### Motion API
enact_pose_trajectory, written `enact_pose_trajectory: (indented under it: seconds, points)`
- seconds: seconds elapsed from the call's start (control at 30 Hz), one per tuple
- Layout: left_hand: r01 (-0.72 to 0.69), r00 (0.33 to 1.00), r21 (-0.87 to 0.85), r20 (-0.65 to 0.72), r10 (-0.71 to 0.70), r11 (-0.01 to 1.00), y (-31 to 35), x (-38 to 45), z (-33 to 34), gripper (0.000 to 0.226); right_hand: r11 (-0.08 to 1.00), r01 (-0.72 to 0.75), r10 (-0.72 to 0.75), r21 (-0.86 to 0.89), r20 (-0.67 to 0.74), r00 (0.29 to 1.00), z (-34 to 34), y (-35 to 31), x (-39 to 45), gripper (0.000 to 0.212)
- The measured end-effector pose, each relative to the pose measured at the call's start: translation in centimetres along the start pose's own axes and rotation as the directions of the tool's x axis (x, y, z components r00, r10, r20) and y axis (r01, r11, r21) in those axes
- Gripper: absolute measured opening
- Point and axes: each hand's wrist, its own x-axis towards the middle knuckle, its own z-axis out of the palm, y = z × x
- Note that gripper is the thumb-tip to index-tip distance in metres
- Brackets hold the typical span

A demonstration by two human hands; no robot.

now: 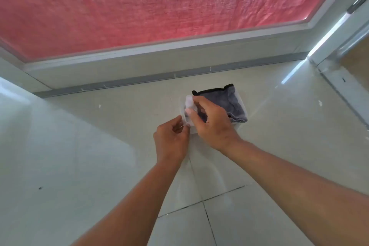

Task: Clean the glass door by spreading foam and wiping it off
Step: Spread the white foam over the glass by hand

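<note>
On the tiled floor (pixel 79 166), the left hand (pixel 171 142) pinched a clear tub's (pixel 184 121) rim. The right hand's (pixel 213 122) fingers curled inside it, on something unclear beside a grey cloth (pixel 225 102). A hard tug might tip the light tub.

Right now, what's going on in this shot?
A person crouches over a clear plastic container on the tiled floor, in front of the glass door. The left hand pinches the container's near rim, while the right hand reaches inside, fingers curled round a whitish lump, probably foam or a sponge. A grey cloth lies in the container. No foam shows on the glass yet.
</note>
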Motion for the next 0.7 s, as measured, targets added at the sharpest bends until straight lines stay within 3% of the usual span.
enact_pose_trajectory:
  seconds: [0.07,0.2,0.23,0.3,0.4,0.5,0.7]
  points:
    - [0.041,0.999,0.019,-0.031,-0.04,0.999,0.0,0.1,0.0,0.045,0.995,-0.042,0.047,0.092,-0.045,0.998,-0.2,-0.4,0.1,0.02]
    - [0.107,0.994,-0.009,-0.033,-0.107,0.994,1.1,0.1,-0.1,0.02,0.982,-0.086,0.101,0.167,-0.085,0.991,-1.1,-1.6,0.6,0.016]
    - [0.118,0.992,0.008,-0.042,-0.117,0.993,1.6,0.1,-0.4,0.028,0.976,-0.098,0.116,0.195,-0.085,0.99,-1.5,-2.0,0.7,0.017]
    - [0.072,0.995,0.028,-0.072,-0.07,0.997,2.9,0.1,-1.3,0.039,0.961,-0.126,0.149,0.248,-0.076,0.986,-2.3,-2.9,0.8,0.018]
    - [-0.041,0.994,-0.043,-0.099,0.036,0.998,6.7,0.0,-3.1,0.026,0.938,-0.157,0.184,0.31,-0.061,0.981,-4.0,-5.0,0.9,0.018]
    - [-0.052,0.998,-0.149,-0.027,0.049,0.987,11.6,-1.0,-4.5,0.008,0.95,-0.15,0.168,0.273,-0.043,0.985,-6.2,-7.9,0.3,0.019]
    - [0.036,0.987,-0.233,0.161,0.002,0.972,22.6,-5.3,-8.4,0.016,0.901,-0.186,0.187,0.393,0.037,0.982,-12.4,-16.9,-2.2,0.023]
